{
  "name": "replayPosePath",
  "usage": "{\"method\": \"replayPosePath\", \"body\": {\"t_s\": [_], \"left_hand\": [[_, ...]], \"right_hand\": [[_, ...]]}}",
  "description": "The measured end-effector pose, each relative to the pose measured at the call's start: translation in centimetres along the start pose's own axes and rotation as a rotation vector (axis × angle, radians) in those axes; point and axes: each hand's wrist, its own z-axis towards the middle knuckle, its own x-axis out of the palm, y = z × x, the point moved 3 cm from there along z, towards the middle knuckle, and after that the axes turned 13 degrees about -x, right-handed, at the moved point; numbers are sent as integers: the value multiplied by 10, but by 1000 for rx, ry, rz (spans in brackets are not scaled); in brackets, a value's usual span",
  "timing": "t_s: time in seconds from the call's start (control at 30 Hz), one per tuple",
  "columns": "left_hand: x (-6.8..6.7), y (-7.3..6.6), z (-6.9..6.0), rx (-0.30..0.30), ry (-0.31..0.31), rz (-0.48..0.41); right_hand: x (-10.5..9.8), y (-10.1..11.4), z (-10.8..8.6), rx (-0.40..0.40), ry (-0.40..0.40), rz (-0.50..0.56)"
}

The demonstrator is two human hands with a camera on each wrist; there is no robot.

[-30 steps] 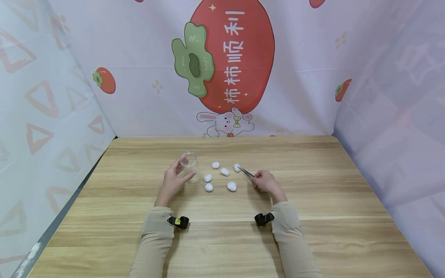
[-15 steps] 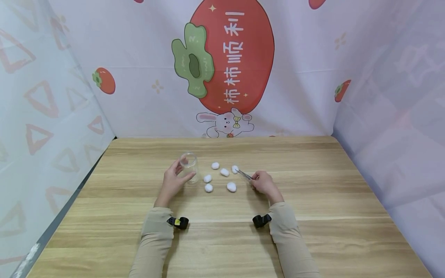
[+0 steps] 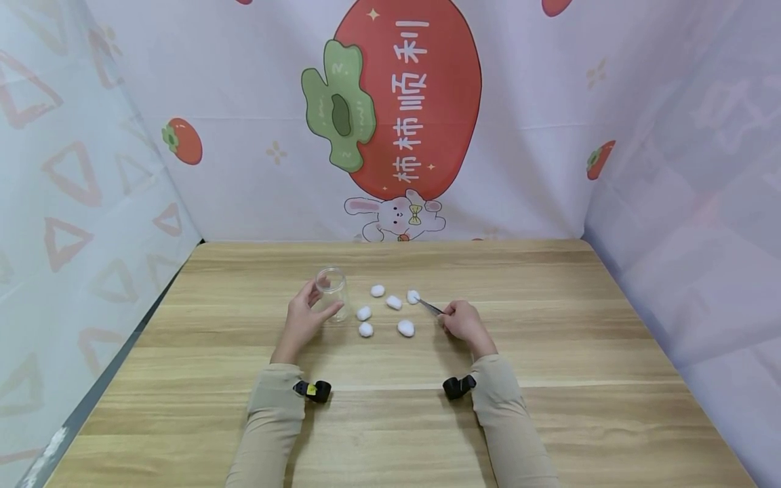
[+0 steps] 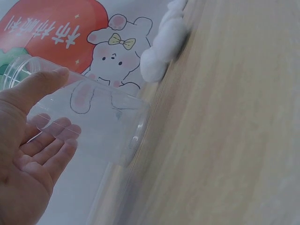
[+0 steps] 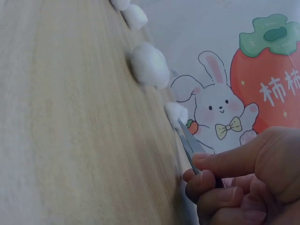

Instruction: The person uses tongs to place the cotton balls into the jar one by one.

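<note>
A clear jar [image 3: 332, 298] stands upright on the table with its mouth up, and my left hand [image 3: 304, 318] holds it from the left, thumb in front and fingers behind. In the left wrist view, the thumb of my left hand [image 4: 33, 136] lies along the clear jar [image 4: 93, 108]. My right hand [image 3: 465, 324] pinches metal tweezers [image 3: 430, 308], whose tips touch the rightmost cotton ball [image 3: 413, 297]. The right wrist view shows the tweezers [image 5: 190, 147] with tips at a cotton ball [image 5: 176, 114], above my right hand [image 5: 248, 183]; whether they grip it I cannot tell.
Several other white cotton balls lie between the hands, among them one near the front [image 3: 405, 328] and one close to the jar [image 3: 364, 313]. The wooden table [image 3: 390, 434] ends at a printed cloth backdrop [image 3: 525, 176], with cloth walls on both sides.
My right hand and the tweezers have moved slightly left, and the rightmost cotton ball has shifted slightly left and nearer. My left hand and the jar have stayed in place.
</note>
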Motion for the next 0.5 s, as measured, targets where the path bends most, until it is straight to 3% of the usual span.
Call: {"method": "replayPosePath", "body": {"t_s": [0.5], "left_hand": [[0,-3,-2,-1,6,-10]], "right_hand": [[-4,-4,-1,-13,-28,147]]}}
